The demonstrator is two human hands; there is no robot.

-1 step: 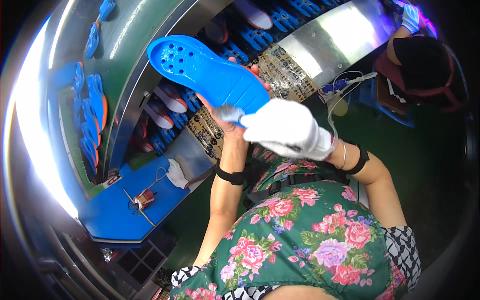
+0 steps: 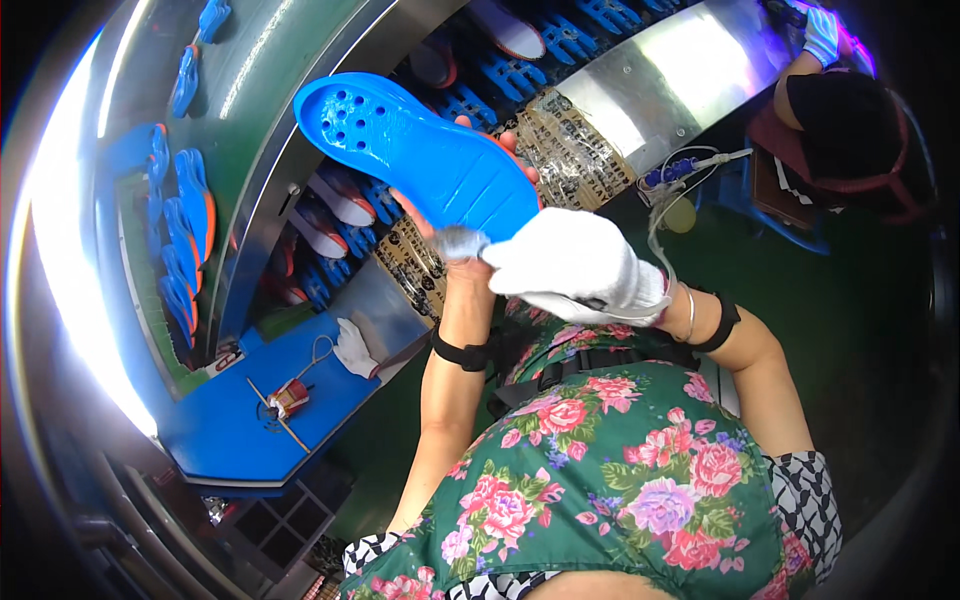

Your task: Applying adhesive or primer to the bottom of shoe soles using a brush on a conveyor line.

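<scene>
My bare left hand holds up a blue shoe sole, its fingers wrapped behind the far edge and its thumb along the near-left side. The sole looks glossy, with a group of round holes at its far left end and shallow grooves across the broader end. In a white glove, my right hand is closed on a brush. The brush's bristles are smeared by motion and lie at the sole's near edge, over the base of my left hand; whether they touch the sole I cannot tell.
At the left, a blue table bears a red pot with sticks and a white glove. Several blue soles lie on a green surface. Shoe uppers fill a metal-edged rack ahead. A co-worker sits at the right.
My right hand and the brush have shifted slightly toward me, off the sole's grooved face to its near edge. The sole and my left hand have barely moved.
</scene>
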